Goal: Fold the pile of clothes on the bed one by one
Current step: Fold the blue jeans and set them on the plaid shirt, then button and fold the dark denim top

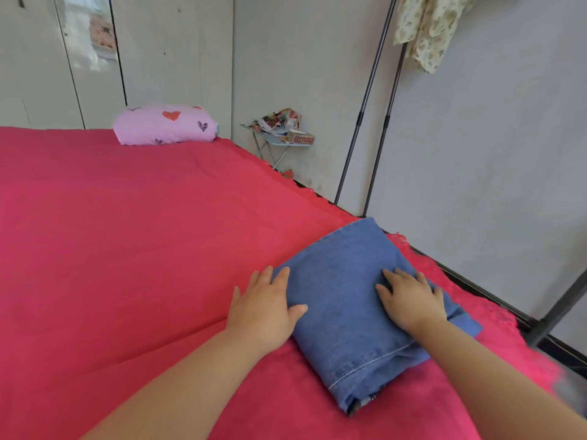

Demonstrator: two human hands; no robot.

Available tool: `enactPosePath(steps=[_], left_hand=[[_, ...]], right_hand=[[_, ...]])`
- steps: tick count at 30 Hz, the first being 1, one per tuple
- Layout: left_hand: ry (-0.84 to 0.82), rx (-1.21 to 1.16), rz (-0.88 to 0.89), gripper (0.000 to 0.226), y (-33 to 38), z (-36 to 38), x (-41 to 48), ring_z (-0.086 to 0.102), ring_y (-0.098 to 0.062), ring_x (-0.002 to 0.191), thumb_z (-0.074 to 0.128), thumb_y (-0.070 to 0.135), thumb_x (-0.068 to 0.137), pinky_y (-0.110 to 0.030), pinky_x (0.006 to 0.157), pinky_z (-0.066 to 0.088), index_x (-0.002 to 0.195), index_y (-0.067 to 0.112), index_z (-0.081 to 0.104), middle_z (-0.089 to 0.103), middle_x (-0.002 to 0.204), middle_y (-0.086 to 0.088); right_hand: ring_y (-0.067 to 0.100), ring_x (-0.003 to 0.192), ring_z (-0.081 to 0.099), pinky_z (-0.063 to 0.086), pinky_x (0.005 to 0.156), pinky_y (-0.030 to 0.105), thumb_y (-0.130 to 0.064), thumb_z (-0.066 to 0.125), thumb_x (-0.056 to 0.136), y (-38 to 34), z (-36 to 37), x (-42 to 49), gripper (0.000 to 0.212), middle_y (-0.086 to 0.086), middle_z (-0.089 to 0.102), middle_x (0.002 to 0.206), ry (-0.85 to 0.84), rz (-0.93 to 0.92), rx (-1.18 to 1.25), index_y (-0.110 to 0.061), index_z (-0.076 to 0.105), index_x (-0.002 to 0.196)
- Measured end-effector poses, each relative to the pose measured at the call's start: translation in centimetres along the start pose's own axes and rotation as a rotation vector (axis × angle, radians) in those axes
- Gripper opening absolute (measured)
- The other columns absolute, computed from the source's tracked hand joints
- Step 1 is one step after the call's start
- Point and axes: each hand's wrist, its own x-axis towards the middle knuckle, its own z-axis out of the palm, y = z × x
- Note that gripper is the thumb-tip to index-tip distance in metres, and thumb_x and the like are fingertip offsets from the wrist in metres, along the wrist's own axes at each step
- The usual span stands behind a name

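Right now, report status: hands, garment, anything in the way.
Left hand open, flat against folded blue denim garment's left edge. Right hand open, pressing its top. Pink heart-print pillow far off, not in the way.

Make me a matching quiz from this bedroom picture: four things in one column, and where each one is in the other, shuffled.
Things:
1. folded denim garment
2. pink heart pillow
3. floral cloth
4. small folding table

Places:
A. hanging high up by the metal rack
B. at the far end of the bed
C. near the bed's right edge, touched by the left hand and the right hand
D. on the floor beyond the bed, cluttered on top

Pairs: 1-C, 2-B, 3-A, 4-D
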Motion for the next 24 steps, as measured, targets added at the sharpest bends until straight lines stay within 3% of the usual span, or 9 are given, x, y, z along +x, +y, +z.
enactPosePath(steps=[2,6,13,24], left_hand=[[0.049,0.030,0.013,0.067,-1.1,-1.6,-1.5,0.020,-0.021,0.141,0.046,0.049,0.091,-0.048,0.112,0.024,0.146,0.022,0.019,0.022,0.153,-0.003],[0.044,0.088,-0.014,0.054,-3.6,-4.8,-6.2,0.037,-0.022,0.131,0.050,0.046,0.089,-0.041,0.105,0.036,0.135,0.021,0.039,0.039,0.140,-0.002],[0.003,0.127,-0.228,0.051,-11.1,-11.1,-17.9,0.041,-0.027,0.128,0.050,0.042,0.091,-0.042,0.102,0.039,0.134,0.016,0.042,0.043,0.137,-0.007],[0.071,0.122,-0.439,0.051,-21.6,-19.6,-37.3,0.043,-0.028,0.126,0.050,0.040,0.091,-0.041,0.100,0.040,0.135,0.016,0.041,0.045,0.136,-0.009]], right_hand=[[0.025,0.131,0.035,0.031,0.105,0.047,-0.039,0.039,0.094,-1.8,-1.5,-1.8,0.040,-0.003,0.044,0.139,0.033,-0.036,0.033,-0.026,0.047,0.131],[0.026,0.124,0.044,0.040,0.099,0.039,-0.032,0.044,0.094,-6.3,-3.9,-6.3,0.044,0.003,0.042,0.139,-0.019,-0.180,0.080,-0.022,0.043,0.136],[0.029,0.124,0.043,0.041,0.099,0.039,-0.025,0.047,0.090,-16.9,-5.2,-17.4,0.042,0.009,0.044,0.134,-0.103,-0.372,0.138,-0.014,0.047,0.131],[0.028,0.124,0.045,0.042,0.098,0.037,-0.025,0.046,0.088,-31.5,-7.3,-34.9,0.044,0.007,0.046,0.132,-0.154,-0.675,0.086,-0.018,0.047,0.131]])
